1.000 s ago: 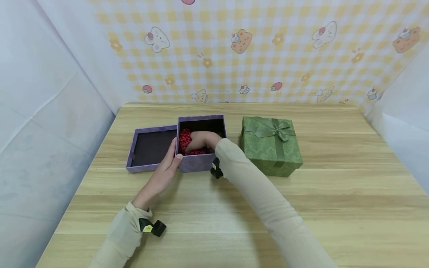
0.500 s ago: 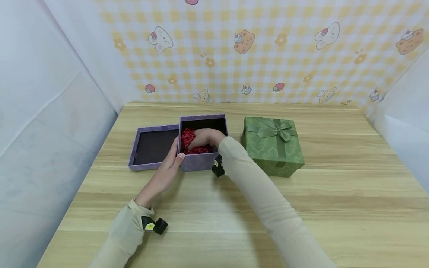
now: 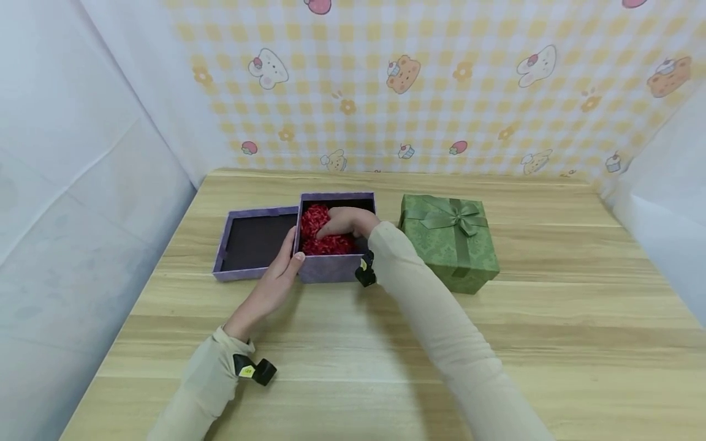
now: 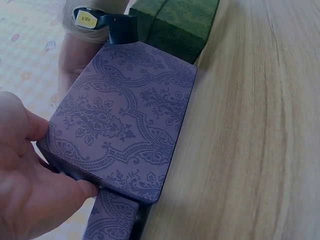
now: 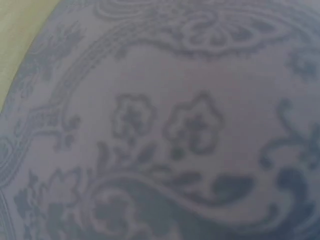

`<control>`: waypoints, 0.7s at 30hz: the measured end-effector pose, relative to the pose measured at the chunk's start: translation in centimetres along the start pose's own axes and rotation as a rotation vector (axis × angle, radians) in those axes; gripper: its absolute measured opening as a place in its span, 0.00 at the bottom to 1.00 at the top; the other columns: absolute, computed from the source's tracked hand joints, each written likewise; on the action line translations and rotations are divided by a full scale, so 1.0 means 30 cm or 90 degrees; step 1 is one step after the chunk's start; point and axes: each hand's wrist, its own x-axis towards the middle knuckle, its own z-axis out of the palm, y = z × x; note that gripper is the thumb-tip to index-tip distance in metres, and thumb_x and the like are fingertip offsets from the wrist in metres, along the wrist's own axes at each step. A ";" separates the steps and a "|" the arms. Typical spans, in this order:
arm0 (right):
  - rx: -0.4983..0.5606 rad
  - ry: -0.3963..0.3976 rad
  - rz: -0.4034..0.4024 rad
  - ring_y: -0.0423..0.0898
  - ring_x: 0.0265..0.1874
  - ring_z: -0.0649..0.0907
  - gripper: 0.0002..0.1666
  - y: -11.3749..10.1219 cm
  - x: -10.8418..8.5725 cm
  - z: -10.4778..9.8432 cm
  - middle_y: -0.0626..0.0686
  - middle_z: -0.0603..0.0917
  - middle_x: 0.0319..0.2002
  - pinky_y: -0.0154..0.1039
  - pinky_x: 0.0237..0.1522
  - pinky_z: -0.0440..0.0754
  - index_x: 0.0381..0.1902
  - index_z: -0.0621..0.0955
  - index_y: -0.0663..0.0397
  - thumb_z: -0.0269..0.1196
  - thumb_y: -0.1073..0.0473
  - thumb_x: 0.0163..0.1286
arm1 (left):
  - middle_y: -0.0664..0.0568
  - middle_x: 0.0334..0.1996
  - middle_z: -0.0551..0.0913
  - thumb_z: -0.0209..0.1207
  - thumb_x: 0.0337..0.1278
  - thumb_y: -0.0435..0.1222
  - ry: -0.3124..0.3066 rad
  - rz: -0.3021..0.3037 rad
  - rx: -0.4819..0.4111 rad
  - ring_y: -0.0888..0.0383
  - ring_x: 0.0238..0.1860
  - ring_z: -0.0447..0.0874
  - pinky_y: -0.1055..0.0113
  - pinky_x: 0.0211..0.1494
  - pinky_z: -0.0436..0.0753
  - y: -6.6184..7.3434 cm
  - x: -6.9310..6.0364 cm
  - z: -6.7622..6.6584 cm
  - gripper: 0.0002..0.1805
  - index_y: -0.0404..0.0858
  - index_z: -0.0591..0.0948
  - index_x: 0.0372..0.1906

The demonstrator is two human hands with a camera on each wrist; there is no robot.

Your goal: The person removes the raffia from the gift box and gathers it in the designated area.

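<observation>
Purple patterned board forms the box (image 3: 331, 269), which stands upright on the wooden table (image 3: 579, 337), left of the green gift box (image 3: 432, 251). Its mouth faces up and its near wall faces the person. In the head view the mouth appears wider from left to right than from front to back; foreshortening makes the true long axis uncertain. The lid (image 3: 259, 242) lies just beside the box on the left, dark lining up, its wider span also left to right.

The left hand (image 3: 270, 288) grips the near left corner of the box, thumb at the rim and fingers along the left wall. The right hand (image 3: 350, 222) reaches into the box and touches the red shredded filler (image 3: 326, 246); whether the fingers pinch it cannot be told.

Only the head view shows the filler and the bow (image 3: 456, 217) on the green gift box. The left wrist view resolves the scrollwork on the near wall and shows the right wrist's black camera (image 4: 123, 29) in front of it. The right wrist view gives a blurred close-up of patterned purple surface, with a strip of yellowish surface at its upper left.
</observation>
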 end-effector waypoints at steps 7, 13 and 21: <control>0.047 -0.005 -0.037 0.44 0.30 0.71 0.19 0.000 -0.014 -0.018 0.53 0.72 0.36 0.36 0.28 0.70 0.42 0.72 0.60 0.61 0.51 0.63 | 0.44 0.73 0.38 0.35 0.75 0.40 -0.001 -0.012 -0.002 0.51 0.71 0.36 0.51 0.70 0.43 0.000 -0.002 0.001 0.31 0.39 0.37 0.73; 0.075 0.009 -0.044 0.46 0.41 0.72 0.30 0.003 -0.033 -0.046 0.56 0.72 0.50 0.36 0.38 0.72 0.58 0.68 0.62 0.61 0.52 0.64 | 0.47 0.73 0.37 0.34 0.75 0.40 -0.004 -0.012 -0.009 0.52 0.71 0.35 0.52 0.70 0.43 -0.001 -0.002 0.005 0.31 0.40 0.36 0.73; 0.118 0.022 -0.061 0.47 0.46 0.72 0.32 0.002 -0.072 -0.081 0.57 0.70 0.55 0.39 0.45 0.74 0.61 0.66 0.59 0.62 0.53 0.64 | 0.46 0.73 0.37 0.34 0.75 0.39 0.002 -0.005 -0.011 0.51 0.71 0.35 0.52 0.70 0.42 -0.009 -0.001 0.004 0.31 0.38 0.36 0.73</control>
